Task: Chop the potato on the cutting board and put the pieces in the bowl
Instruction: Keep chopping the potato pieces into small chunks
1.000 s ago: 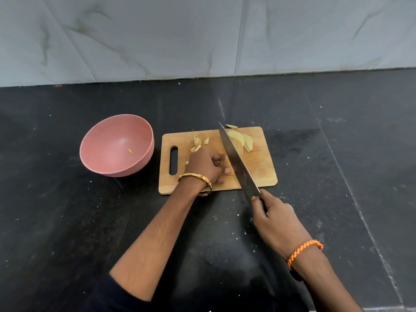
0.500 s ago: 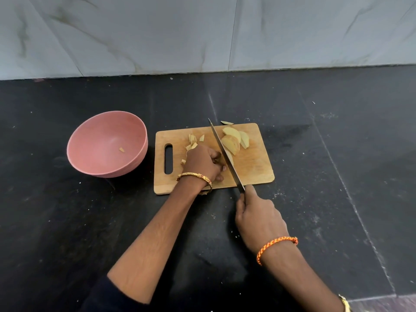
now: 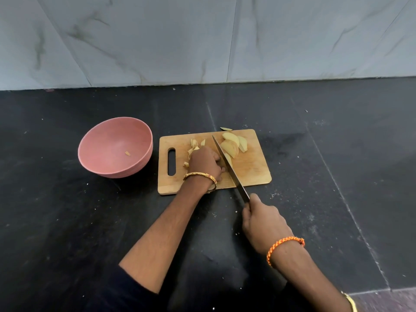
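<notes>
since the earlier frame, little is changed: the knife (image 3: 229, 167) is gripped by the right hand (image 3: 263, 224), its blade laid across the cutting board (image 3: 252, 174). the left hand (image 3: 203, 163) is curled over a potato (image 3: 227, 159) piece mid-board. chopping is underway; a downward press is called for next, clear of the fingertips. the bowl (image 3: 101, 163) is left of the board.

You have a dusty-pink round bowl (image 3: 115, 147) at nine o'clock of the pale tan wooden cutting board (image 3: 252, 171), which carries pale yellow potato wedges (image 3: 231, 146). A lone yellow scrap (image 3: 127, 153) sits inside that bowl. Under them lies a black stone counter (image 3: 67, 221) flecked white; at twelve o'clock, grey-veined white marble wall tiles (image 3: 157, 41). Your wrists wear a gold bangle (image 3: 200, 176) and an orange braided thread (image 3: 284, 245).
</notes>
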{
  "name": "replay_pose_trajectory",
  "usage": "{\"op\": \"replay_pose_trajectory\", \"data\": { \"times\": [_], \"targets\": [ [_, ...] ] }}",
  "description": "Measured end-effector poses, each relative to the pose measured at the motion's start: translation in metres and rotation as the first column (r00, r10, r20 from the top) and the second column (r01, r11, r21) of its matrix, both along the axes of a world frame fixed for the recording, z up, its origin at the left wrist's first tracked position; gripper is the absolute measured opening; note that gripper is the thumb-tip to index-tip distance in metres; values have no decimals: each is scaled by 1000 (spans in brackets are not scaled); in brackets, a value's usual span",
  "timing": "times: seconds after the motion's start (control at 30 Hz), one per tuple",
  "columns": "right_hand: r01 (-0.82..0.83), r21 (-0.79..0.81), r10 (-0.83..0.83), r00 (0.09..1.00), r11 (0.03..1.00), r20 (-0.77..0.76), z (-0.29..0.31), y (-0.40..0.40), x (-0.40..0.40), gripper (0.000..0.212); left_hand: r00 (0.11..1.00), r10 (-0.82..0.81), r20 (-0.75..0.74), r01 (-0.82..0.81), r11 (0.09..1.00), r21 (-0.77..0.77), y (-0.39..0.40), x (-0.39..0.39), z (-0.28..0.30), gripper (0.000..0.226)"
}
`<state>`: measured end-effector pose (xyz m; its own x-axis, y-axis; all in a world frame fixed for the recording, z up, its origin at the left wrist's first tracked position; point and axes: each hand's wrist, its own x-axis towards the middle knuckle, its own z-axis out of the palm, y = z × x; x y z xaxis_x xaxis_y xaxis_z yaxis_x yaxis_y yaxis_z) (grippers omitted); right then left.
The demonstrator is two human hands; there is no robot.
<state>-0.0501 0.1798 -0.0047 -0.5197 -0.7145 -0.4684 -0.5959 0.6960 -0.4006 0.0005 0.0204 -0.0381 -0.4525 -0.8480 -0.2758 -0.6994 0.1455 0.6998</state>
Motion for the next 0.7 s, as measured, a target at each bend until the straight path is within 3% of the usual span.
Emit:
{"op": "replay_pose_trajectory", "data": {
  "times": [0.27,0.4,0.7],
  "targets": [
    [2,-68,4,997,998,80,16,46,-14,23,1000,-3,-17,3,1000,24,-3,2,2,34],
    [9,-148,2,997,989,78,15,32,-14,23,998,38,-42,-36,998,57,-5,2,0,31],
    [-8,-122,15,998,993,53,-1,9,-12,25,999,-16,-31,18,999,50,-10,3,-6,30]
  ]
}}
